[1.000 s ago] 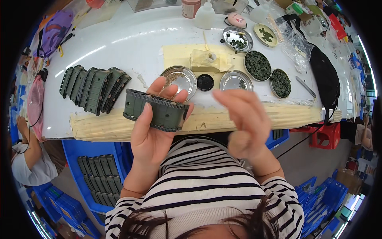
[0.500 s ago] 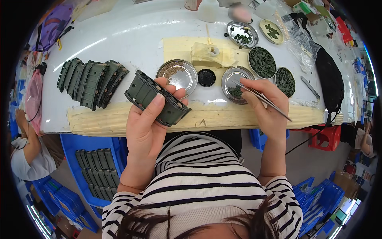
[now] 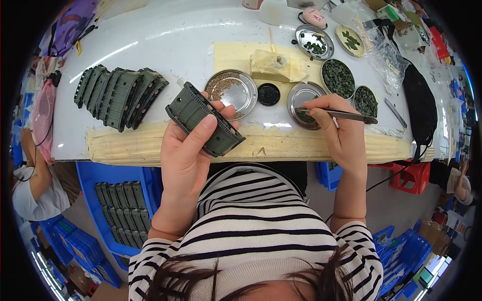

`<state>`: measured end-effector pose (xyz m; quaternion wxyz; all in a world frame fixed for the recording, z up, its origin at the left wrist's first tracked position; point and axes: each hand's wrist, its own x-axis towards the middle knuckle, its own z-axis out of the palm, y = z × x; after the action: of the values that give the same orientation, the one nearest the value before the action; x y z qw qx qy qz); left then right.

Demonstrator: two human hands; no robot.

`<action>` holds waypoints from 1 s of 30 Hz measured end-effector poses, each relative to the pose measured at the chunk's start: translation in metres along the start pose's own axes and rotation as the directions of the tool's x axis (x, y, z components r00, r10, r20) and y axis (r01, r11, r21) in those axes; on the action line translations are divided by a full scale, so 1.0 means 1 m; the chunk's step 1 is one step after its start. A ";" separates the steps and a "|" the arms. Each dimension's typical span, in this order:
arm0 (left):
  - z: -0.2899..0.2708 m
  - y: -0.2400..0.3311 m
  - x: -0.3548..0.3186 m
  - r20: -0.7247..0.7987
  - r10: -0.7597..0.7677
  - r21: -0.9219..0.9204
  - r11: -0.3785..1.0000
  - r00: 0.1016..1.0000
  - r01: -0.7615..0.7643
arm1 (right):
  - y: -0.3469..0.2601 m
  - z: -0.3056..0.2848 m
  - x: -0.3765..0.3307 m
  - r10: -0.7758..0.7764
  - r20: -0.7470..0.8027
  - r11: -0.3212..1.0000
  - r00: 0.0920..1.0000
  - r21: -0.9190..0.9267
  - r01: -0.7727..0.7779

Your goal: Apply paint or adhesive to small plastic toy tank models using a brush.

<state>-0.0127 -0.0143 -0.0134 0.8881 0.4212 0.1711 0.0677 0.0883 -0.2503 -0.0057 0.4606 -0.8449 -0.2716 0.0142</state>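
Holding a dark green curved part in left hand, clamped between thumb and fingers, thumb across near face, fingertips behind far edge
Keeping part tilted, upper end toward the left, lower end toward the right, raised in front of the yellow padded table edge
Gripping metal tweezers in right hand, thumb and fingers together on shanks, tips pointing left over a round metal dish with small dark green bits in its near part
Cannot tell whether tweezer tips are together, apart or closed on a bit, nor whether touching the bits
Noting left of this dish a round black pot, then a metal dish of brown bits, partly behind left fingers
Noting behind the pot a tape-wrapped block; to the right, near right hand, a larger tin and a smaller tin, both filled with dark green pieces
Observing at left, well apart from left hand, an overlapping row of similar green parts on the white table; below the table, a blue crate with more, laid in rows
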 end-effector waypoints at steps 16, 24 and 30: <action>0.004 -0.005 -0.006 0.197 0.086 0.254 0.958 0.977 -0.136 | 0.002 -0.002 0.009 -0.062 0.033 0.998 0.998 0.020 0.062; 0.012 -0.006 -0.002 0.281 -0.010 0.442 0.889 0.960 -0.120 | -0.047 0.012 0.013 -0.292 0.034 0.924 0.956 0.267 0.273; 0.006 -0.004 0.004 0.350 0.037 0.519 0.824 0.936 -0.227 | -0.052 0.025 0.020 -0.377 0.064 0.895 0.924 0.283 0.345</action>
<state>-0.0068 -0.0200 -0.0145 0.7376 0.6751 0.0051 0.0075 0.0753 -0.1997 0.0249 0.5480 -0.7076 -0.4459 0.0142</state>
